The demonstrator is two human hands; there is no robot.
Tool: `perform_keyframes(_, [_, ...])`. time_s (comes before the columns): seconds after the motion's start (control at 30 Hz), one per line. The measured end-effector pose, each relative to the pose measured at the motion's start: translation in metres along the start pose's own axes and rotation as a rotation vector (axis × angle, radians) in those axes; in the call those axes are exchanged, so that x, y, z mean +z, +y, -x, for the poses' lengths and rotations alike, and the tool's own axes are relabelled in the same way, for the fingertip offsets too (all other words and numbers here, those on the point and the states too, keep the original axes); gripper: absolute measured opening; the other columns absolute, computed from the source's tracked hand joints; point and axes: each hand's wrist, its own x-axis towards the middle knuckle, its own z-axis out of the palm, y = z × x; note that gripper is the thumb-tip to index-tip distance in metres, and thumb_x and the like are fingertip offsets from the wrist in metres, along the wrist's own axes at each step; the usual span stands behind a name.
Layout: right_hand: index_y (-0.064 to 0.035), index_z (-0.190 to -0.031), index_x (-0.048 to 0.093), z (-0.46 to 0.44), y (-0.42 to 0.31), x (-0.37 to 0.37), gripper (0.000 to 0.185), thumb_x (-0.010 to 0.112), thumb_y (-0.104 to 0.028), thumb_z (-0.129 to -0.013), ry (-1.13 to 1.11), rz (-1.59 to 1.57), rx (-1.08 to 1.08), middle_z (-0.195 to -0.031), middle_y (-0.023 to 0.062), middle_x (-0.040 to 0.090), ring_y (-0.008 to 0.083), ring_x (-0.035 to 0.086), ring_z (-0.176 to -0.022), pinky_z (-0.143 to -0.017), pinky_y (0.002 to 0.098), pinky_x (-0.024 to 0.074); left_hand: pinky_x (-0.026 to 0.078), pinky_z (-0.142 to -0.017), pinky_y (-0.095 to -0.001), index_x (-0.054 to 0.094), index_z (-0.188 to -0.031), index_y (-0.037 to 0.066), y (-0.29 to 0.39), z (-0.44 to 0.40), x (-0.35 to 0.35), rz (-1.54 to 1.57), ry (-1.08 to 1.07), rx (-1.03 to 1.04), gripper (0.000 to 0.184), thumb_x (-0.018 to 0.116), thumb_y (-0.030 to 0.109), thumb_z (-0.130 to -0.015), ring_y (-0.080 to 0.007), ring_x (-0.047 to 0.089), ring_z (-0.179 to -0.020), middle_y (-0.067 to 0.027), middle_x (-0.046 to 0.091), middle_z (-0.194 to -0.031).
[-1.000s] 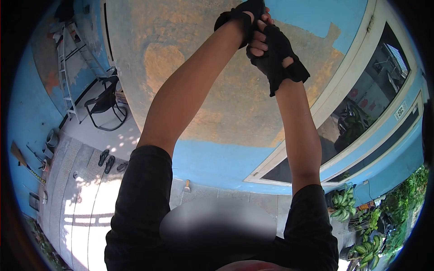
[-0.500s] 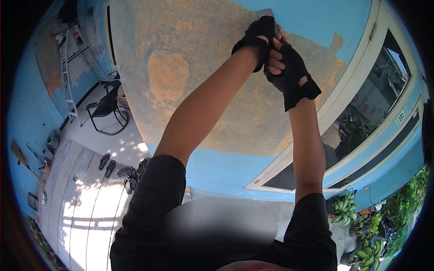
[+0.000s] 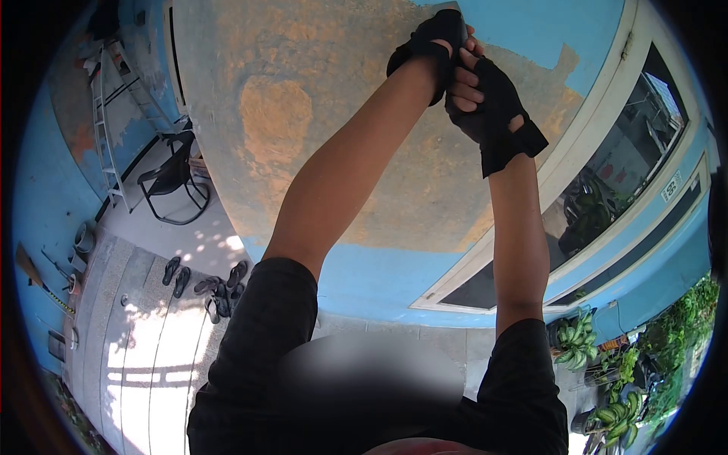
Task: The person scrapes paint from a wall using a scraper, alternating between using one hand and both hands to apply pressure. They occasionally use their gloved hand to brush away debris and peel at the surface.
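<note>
My left hand [image 3: 440, 47], in a black fingerless glove, is closed near the top of the view against the wall [image 3: 364, 182]. A small piece of a flat grey tool [image 3: 446, 7] shows just above it, at the edge between bare patchy plaster and blue paint. Just below and to the right, my right hand [image 3: 489, 98], gloved the same way, has its fingers curled tight against my left hand. The tool's handle is mostly hidden by both hands.
On the left stand a ladder [image 3: 104, 129] and a black chair [image 3: 171, 176]; sandals [image 3: 220, 294] lie on the floor. A white-framed window [image 3: 607, 171] is on the right, with potted plants [image 3: 576, 337] below. A broom [image 3: 30, 267] leans far left.
Both hands have moved right and slightly down in view since the first frame, then a little upward since the second. The grey tool's end has come into view.
</note>
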Motion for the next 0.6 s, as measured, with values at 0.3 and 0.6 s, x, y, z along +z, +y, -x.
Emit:
perform_keyframes(0.3, [-0.0217, -0.101, 0.057, -0.001, -0.009, -0.001, 0.011, 0.050, -0.014, -0.105, -0.018, -0.036, 0.058, -0.062, -0.0061, 0.043, 0.0044, 0.035, -0.042, -0.036, 0.0190, 0.0268, 0.051, -0.048, -0.0341, 0.055, -0.097, 0.014, 0.007, 0.005, 0.008, -0.024, 0.063, 0.015, 0.024, 0.044, 0.035, -0.094, -0.0158, 0.058, -0.058, 0.0011, 0.062, -0.074])
perform_keyframes(0.6, [-0.0234, -0.100, 0.058, -0.005, -0.011, -0.013, 0.011, 0.055, -0.013, -0.101, -0.077, -0.060, 0.087, -0.063, -0.0042, 0.047, 0.0067, 0.038, -0.045, -0.040, 0.0210, 0.0300, 0.051, -0.041, -0.0388, 0.055, -0.094, 0.015, 0.010, 0.018, 0.012, -0.067, 0.075, -0.053, 0.026, 0.042, 0.038, -0.093, -0.0160, 0.056, -0.056, 0.0022, 0.063, -0.077])
